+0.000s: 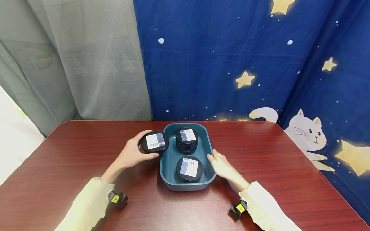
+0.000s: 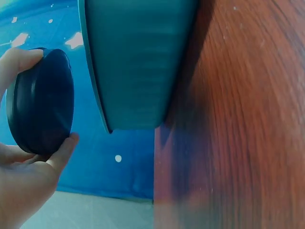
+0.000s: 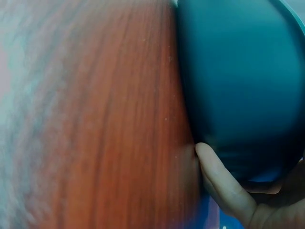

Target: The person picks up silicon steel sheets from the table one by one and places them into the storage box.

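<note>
A flat round black container (image 1: 155, 141) with a white and blue label is pinched between the thumb and fingers of my left hand (image 1: 133, 152). It is held up by the left rim of a teal bin (image 1: 170, 179); the left wrist view shows its dark side (image 2: 50, 102) above the table. Whether it is one piece or two stacked, I cannot tell. Inside the bin stand a taller stack of black containers (image 1: 187, 136) at the back and a lower stack (image 1: 189, 169) in front. My right hand (image 1: 221, 164) grips the bin's right wall, part of its fingers hidden.
The bin stands on a reddish-brown wooden table (image 1: 251, 150) near its back edge. Behind hang a grey curtain (image 1: 101, 64) and a blue one (image 1: 202, 64) printed with stars and a cat. A small black wrist camera (image 1: 237, 210) sits at each sleeve.
</note>
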Action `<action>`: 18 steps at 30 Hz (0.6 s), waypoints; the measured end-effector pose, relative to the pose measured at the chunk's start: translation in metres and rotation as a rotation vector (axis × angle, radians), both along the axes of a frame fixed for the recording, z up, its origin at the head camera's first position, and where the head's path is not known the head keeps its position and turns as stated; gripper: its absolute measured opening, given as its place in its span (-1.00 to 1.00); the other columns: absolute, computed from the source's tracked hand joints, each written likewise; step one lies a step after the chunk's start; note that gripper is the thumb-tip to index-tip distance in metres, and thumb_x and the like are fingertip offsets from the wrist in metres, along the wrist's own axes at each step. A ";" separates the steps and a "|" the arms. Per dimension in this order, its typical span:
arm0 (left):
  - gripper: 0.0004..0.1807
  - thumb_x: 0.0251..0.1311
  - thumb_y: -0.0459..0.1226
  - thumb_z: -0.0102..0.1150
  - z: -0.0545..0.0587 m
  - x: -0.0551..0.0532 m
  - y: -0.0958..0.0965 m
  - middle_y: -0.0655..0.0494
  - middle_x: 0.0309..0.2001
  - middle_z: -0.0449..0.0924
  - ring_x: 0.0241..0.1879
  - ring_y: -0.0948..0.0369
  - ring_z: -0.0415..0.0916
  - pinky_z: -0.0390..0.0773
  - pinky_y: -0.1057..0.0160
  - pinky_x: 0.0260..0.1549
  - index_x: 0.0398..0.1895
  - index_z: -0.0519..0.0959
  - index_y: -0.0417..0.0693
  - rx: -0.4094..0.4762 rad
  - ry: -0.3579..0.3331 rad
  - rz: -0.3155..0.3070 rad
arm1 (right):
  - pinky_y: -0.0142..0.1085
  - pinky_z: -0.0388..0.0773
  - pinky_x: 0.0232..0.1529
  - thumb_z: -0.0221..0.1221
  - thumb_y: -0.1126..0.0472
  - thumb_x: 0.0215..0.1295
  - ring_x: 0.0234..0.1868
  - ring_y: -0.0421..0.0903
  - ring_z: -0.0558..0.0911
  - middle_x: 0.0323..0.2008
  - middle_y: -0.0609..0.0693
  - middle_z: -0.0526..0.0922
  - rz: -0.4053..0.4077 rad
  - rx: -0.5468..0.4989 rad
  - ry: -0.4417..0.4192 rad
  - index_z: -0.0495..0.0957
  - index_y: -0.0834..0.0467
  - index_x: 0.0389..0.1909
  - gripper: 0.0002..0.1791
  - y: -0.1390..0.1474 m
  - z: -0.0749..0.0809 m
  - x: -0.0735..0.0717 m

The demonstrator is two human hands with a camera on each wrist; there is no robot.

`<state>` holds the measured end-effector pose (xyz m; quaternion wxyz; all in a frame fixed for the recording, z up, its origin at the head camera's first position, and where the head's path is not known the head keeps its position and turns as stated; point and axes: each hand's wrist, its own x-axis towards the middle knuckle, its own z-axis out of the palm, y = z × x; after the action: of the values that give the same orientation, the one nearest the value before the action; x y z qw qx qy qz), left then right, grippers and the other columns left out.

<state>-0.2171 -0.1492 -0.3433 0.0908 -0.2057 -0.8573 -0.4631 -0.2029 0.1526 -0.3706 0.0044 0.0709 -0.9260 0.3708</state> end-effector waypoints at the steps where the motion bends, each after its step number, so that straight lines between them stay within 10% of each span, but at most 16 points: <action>1: -0.15 -0.27 -0.25 0.42 0.000 0.000 0.001 -0.12 0.02 0.40 -0.15 0.10 0.40 0.42 0.32 -0.26 0.19 0.24 -0.11 -0.005 0.003 -0.005 | -0.04 0.39 -0.14 -0.14 0.24 0.25 -0.19 0.09 0.50 -0.30 0.20 0.51 0.000 0.000 0.000 0.37 0.35 -0.17 -0.74 0.000 0.000 0.000; 18: -0.14 -0.34 -0.17 0.46 -0.005 0.006 0.027 0.01 -0.02 0.47 -0.11 0.16 0.41 0.38 0.09 -0.10 0.16 0.29 -0.11 -0.051 0.051 -0.143 | -0.04 0.38 -0.13 -0.15 0.23 0.27 -0.19 0.08 0.49 -0.28 0.20 0.51 -0.008 0.003 -0.021 0.36 0.35 -0.15 -0.72 0.000 -0.002 -0.002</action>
<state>-0.2110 -0.1225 -0.3486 0.0741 -0.2806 -0.8492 -0.4411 -0.2050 0.1526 -0.3722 -0.0041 0.0632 -0.9268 0.3702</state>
